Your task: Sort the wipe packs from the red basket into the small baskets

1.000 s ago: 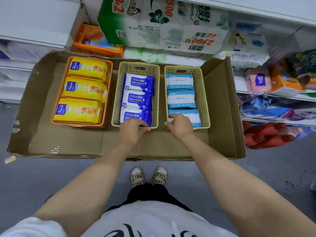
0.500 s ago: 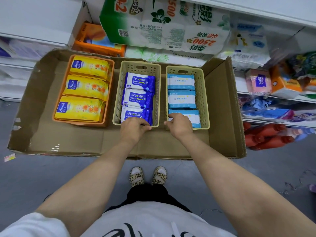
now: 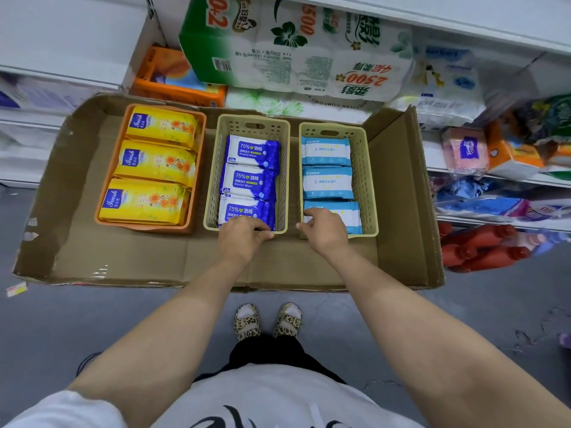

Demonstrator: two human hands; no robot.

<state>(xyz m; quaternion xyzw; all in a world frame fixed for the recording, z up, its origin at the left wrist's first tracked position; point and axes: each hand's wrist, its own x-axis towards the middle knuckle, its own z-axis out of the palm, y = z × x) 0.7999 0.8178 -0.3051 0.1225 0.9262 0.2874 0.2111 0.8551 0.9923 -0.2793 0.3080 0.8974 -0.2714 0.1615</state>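
Wipe packs (image 3: 248, 179) in baskets (image 3: 213, 180); cardboard tray (image 3: 123, 257) beneath

Three yellow packs (image 3: 154, 165) in orange basket (image 3: 197, 180), three blue packs (image 3: 248, 180) and three pale-blue packs (image 3: 327, 182) in beige baskets (image 3: 285, 168).

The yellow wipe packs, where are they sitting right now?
In the head view, the three yellow wipe packs lie in the orange basket at the left of the cardboard tray, beside the middle beige basket.

"75%" and "Alcohol Wipes" on the dark blue packs (image 3: 251, 151) in the middle basket (image 3: 213, 180), "Iresh" on the yellow packs (image 3: 160, 126), "2500" and "10+2" upside down on the green-and-white tissue bale (image 3: 296, 44)
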